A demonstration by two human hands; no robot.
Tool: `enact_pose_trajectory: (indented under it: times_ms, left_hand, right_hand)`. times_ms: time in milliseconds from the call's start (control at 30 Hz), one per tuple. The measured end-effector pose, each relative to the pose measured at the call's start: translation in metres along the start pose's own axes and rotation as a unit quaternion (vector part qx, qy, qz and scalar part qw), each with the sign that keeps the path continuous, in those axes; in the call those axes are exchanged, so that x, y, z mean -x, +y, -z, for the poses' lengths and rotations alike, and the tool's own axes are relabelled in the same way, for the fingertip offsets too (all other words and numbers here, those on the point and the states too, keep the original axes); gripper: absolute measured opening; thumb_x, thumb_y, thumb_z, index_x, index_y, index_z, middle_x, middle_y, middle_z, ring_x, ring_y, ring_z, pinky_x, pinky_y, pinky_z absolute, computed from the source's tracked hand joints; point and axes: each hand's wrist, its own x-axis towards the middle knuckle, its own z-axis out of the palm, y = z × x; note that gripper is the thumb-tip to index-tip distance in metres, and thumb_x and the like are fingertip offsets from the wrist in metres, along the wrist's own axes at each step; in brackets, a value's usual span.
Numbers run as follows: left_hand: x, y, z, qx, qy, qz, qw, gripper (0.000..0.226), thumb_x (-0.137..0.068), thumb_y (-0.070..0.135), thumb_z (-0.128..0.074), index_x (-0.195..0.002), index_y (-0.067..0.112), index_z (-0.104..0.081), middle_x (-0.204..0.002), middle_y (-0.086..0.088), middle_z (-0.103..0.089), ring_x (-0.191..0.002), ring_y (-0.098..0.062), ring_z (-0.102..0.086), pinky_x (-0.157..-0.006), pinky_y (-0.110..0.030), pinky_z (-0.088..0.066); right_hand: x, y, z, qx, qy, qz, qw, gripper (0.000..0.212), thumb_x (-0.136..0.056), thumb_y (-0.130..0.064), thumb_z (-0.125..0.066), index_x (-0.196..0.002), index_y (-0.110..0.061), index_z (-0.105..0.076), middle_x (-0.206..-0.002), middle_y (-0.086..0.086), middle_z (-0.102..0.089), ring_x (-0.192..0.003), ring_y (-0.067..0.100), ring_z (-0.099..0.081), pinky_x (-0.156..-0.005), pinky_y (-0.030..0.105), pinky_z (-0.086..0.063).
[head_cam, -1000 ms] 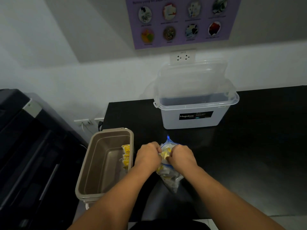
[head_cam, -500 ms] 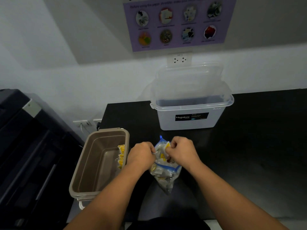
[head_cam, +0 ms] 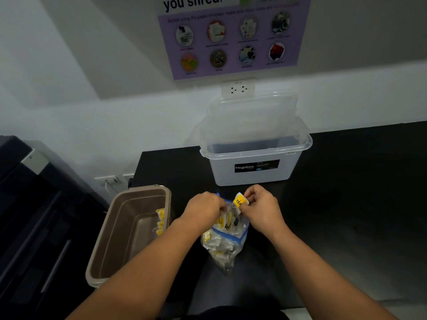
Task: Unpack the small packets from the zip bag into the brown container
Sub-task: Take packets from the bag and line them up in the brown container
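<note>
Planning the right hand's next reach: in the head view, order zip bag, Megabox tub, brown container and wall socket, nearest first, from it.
From the right hand:
1. Zip bag, beside it, lower left.
2. Megabox tub, just behind.
3. Brown container, far left.
4. Wall socket, back wall.

You're facing a black counter (head_cam: 346, 204) set against a white wall (head_cam: 92, 125). Above the counter's back edge is a wall socket (head_cam: 238, 88), with a purple poster (head_cam: 231, 42) higher up. A clear Megabox tub (head_cam: 295, 167) sits at the counter's back. Left of the counter are low outlets (head_cam: 108, 180) and a dark machine (head_cam: 34, 215). The light is dim.
</note>
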Motion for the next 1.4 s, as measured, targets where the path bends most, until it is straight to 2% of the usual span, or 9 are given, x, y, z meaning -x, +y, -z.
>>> enact_pose_trajectory:
  times_ms: [100, 233, 333, 567, 700, 900, 1167, 1333, 1400]
  left_hand:
    - [-0.007, 0.000, 0.002, -0.051, -0.057, -0.077, 0.994, 0.028, -0.096, 0.019, -0.059, -0.116, 0.032, -0.073, -0.114, 0.002, -0.068, -0.104, -0.020, -0.064, -0.085, -0.039, -0.056]
    - [-0.008, -0.003, 0.004, -0.130, -0.096, -0.211, 0.964, 0.038, -0.093, 0.009, -0.062, -0.122, 0.032, -0.071, -0.128, 0.006, -0.060, -0.113, -0.018, -0.061, -0.077, -0.028, -0.046]
    - [-0.008, 0.001, 0.004, -0.182, -0.130, -0.239, 0.945, 0.034, -0.097, 0.015, -0.060, -0.126, 0.029, -0.070, -0.137, 0.004, -0.054, -0.118, -0.022, -0.058, -0.082, -0.038, -0.053]
    - [-0.011, 0.002, 0.022, -0.156, -0.084, -0.199, 0.964, 0.020, -0.094, 0.028, -0.065, -0.112, 0.021, -0.072, -0.121, 0.000, -0.053, -0.105, -0.019, -0.057, -0.082, -0.037, -0.054]
    - [-0.009, -0.006, 0.030, 0.072, -0.046, -0.107, 0.991, 0.005, -0.090, 0.030, -0.072, -0.095, 0.030, -0.071, -0.103, 0.013, -0.063, -0.094, -0.005, -0.061, -0.087, -0.032, -0.054]
    - [0.012, -0.016, 0.038, 0.308, 0.025, -0.022, 0.951, 0.019, -0.090, 0.026, -0.076, -0.109, 0.029, -0.074, -0.092, 0.013, -0.070, -0.077, 0.007, -0.062, -0.072, -0.009, -0.046]
    - [0.077, -0.075, 0.085, 0.368, 0.154, 0.083, 0.913, 0.003, -0.090, 0.024, -0.076, -0.092, 0.025, -0.077, -0.077, 0.007, -0.074, -0.063, 0.002, -0.061, -0.065, -0.017, -0.050]
    - [0.117, -0.119, 0.087, 0.295, 0.180, 0.143, 0.928, 0.007, -0.086, 0.022, -0.079, -0.081, 0.026, -0.076, -0.069, 0.011, -0.069, -0.061, 0.005, -0.060, -0.060, -0.008, -0.043]
    - [0.127, -0.130, 0.077, 0.305, 0.169, 0.163, 0.923, 0.011, -0.086, 0.020, -0.080, -0.078, 0.027, -0.075, -0.069, 0.008, -0.070, -0.062, 0.001, -0.064, -0.062, -0.014, -0.048]
  right_hand:
    - [-0.003, 0.001, 0.005, -0.015, 0.011, -0.006, 1.000, 0.027, -0.085, -0.007, -0.076, -0.092, -0.028, -0.060, -0.088, -0.004, -0.068, -0.081, 0.010, -0.068, -0.075, 0.030, -0.060]
    - [-0.006, 0.004, 0.009, -0.016, 0.008, -0.015, 1.000, 0.025, -0.086, -0.007, -0.076, -0.093, -0.026, -0.062, -0.088, -0.004, -0.069, -0.082, 0.011, -0.069, -0.080, 0.034, -0.062]
    - [-0.007, 0.007, 0.008, -0.017, 0.005, -0.015, 1.000, 0.025, -0.087, -0.007, -0.076, -0.091, -0.028, -0.062, -0.088, -0.004, -0.070, -0.081, 0.012, -0.070, -0.079, 0.035, -0.062]
    - [-0.006, 0.007, 0.008, -0.021, 0.004, -0.013, 1.000, 0.022, -0.088, -0.009, -0.076, -0.093, -0.026, -0.064, -0.089, -0.004, -0.070, -0.083, 0.010, -0.069, -0.080, 0.033, -0.061]
    - [-0.007, 0.006, 0.009, -0.038, 0.018, -0.013, 0.999, 0.019, -0.090, -0.010, -0.073, -0.092, -0.026, -0.065, -0.087, -0.003, -0.071, -0.080, 0.012, -0.070, -0.080, 0.038, -0.062]
    - [-0.007, -0.004, 0.004, -0.078, 0.028, -0.001, 0.997, 0.013, -0.089, -0.015, -0.075, -0.094, -0.025, -0.068, -0.090, -0.002, -0.073, -0.085, 0.013, -0.071, -0.082, 0.042, -0.063]
    - [0.005, -0.050, -0.020, -0.097, -0.007, 0.055, 0.994, 0.016, -0.094, -0.016, -0.072, -0.089, -0.030, -0.067, -0.089, -0.005, -0.072, -0.086, 0.010, -0.070, -0.075, 0.024, -0.057]
    - [0.016, -0.085, -0.042, -0.089, -0.068, 0.095, 0.989, 0.011, -0.096, -0.021, -0.070, -0.091, -0.032, -0.069, -0.095, -0.008, -0.071, -0.091, 0.006, -0.067, -0.076, 0.020, -0.053]
    - [0.020, -0.094, -0.049, -0.081, -0.089, 0.106, 0.987, 0.009, -0.096, -0.022, -0.070, -0.092, -0.030, -0.070, -0.094, -0.010, -0.070, -0.088, 0.001, -0.066, -0.072, 0.014, -0.050]
